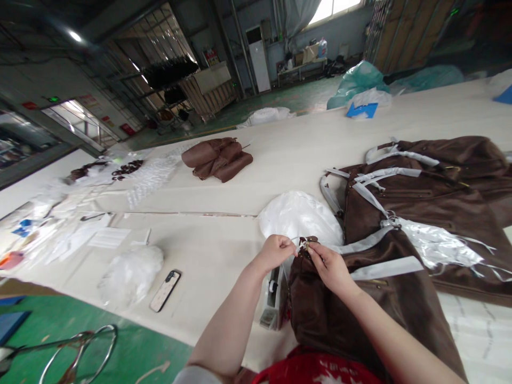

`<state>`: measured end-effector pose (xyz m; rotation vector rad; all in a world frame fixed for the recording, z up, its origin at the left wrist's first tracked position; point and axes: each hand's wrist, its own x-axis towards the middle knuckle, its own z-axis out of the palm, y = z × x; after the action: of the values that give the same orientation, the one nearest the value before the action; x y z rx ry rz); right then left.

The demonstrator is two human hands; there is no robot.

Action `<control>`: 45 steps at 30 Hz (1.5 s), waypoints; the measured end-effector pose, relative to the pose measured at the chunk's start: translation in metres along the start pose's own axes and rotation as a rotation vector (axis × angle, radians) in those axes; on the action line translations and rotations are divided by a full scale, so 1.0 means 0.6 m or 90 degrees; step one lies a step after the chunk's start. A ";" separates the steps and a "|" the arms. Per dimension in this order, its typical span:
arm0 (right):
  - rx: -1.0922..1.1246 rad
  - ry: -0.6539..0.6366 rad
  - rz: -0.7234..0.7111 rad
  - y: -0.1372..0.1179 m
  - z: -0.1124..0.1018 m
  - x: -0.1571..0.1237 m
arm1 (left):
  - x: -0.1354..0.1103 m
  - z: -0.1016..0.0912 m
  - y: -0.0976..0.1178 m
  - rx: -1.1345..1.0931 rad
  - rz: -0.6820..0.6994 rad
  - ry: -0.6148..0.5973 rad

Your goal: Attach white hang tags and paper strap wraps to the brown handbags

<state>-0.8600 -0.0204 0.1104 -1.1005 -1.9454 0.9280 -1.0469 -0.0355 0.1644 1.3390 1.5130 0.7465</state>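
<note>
A dark brown leather bag point(360, 314) lies on the table in front of me, its handles wrapped in whitish plastic. At its left end my left hand point(276, 252) pinches a thin white strip close to the bag's metal hardware. Facing it, my right hand point(328, 262) is closed on the small brown and gold-coloured fitting point(306, 248) at the bag's corner. Fingers partly cover that fitting, so its exact kind is unclear. More brown bags point(452, 165) with wrapped handles lie beyond, and a silvery plastic wrap point(440, 245) rests on them.
A puffy white plastic bundle point(300, 213) sits just behind my hands. A clear plastic box point(273, 301) stands left of the bag. Further left are a phone point(165, 290) and crumpled plastic point(132, 272). Folded brown leather pieces point(218, 159) lie across the table point(208, 250).
</note>
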 end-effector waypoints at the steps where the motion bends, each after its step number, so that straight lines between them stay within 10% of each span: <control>1: -0.002 -0.002 -0.001 0.001 0.001 0.000 | -0.003 -0.004 0.001 0.032 -0.002 -0.005; 11: -0.029 -0.027 -0.013 0.002 0.001 0.002 | -0.017 -0.018 0.024 0.416 0.072 0.029; 26: -0.082 -0.067 -0.022 -0.009 -0.006 0.004 | -0.025 0.037 0.032 0.523 0.132 0.060; 45: -0.065 -0.061 0.012 -0.009 -0.005 0.005 | -0.039 0.035 0.028 0.304 0.087 0.025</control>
<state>-0.8607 -0.0194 0.1172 -1.1532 -2.0831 0.9155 -1.0220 -0.0578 0.1778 1.8032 1.7109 0.5113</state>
